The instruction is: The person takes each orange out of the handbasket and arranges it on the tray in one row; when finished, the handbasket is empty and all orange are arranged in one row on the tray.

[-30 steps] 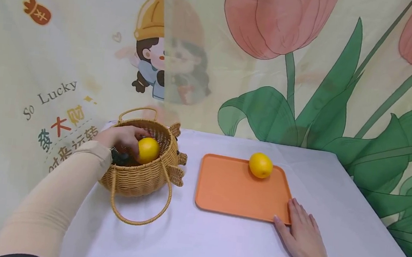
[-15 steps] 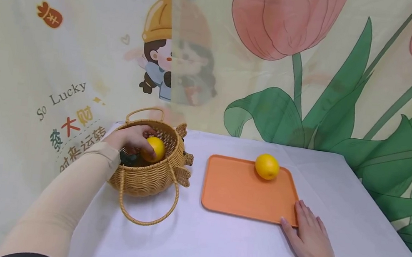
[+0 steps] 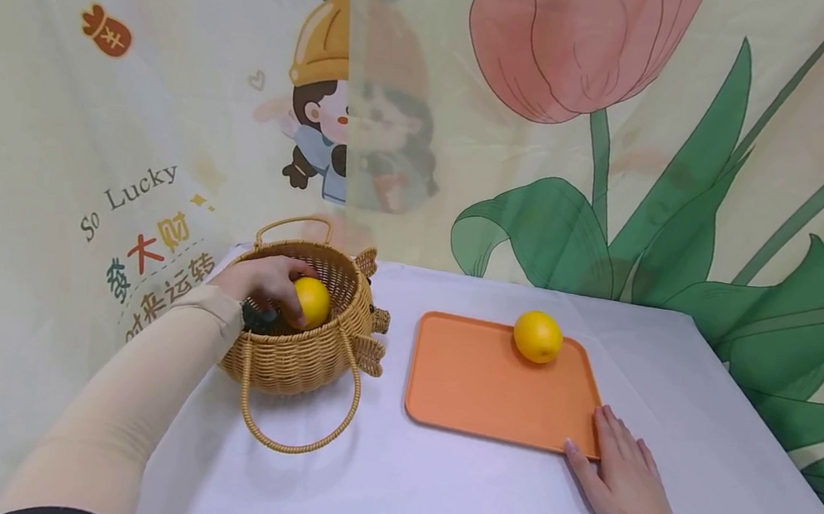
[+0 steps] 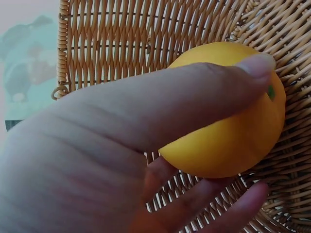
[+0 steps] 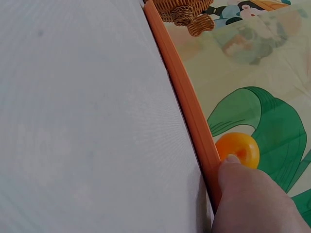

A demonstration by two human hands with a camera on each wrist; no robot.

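Observation:
A round yellow-orange fruit (image 3: 312, 303) with a small green stem spot is in the wicker basket (image 3: 287, 365) on the left. My left hand (image 3: 270, 280) reaches over the basket's rim and grips this fruit. In the left wrist view the thumb (image 4: 204, 92) lies across it, with curled fingers beneath. On the orange tray (image 3: 488, 391) sits another yellow fruit (image 3: 537, 337), near the far right corner. My right hand (image 3: 625, 480) rests at the tray's near right corner, fingers straight along the side and thumb on the front rim.
Something dark green (image 3: 260, 319) lies inside the basket beside my left hand, mostly hidden. One basket handle (image 3: 294, 448) hangs down toward the front, and the other stands up behind. A printed curtain (image 3: 414, 232) backs the white-covered table (image 3: 373, 487).
The head view has swung slightly left, so everything appears farther right. My left fingers have shifted a little on the fruit in the basket. My right hand stays at the tray corner.

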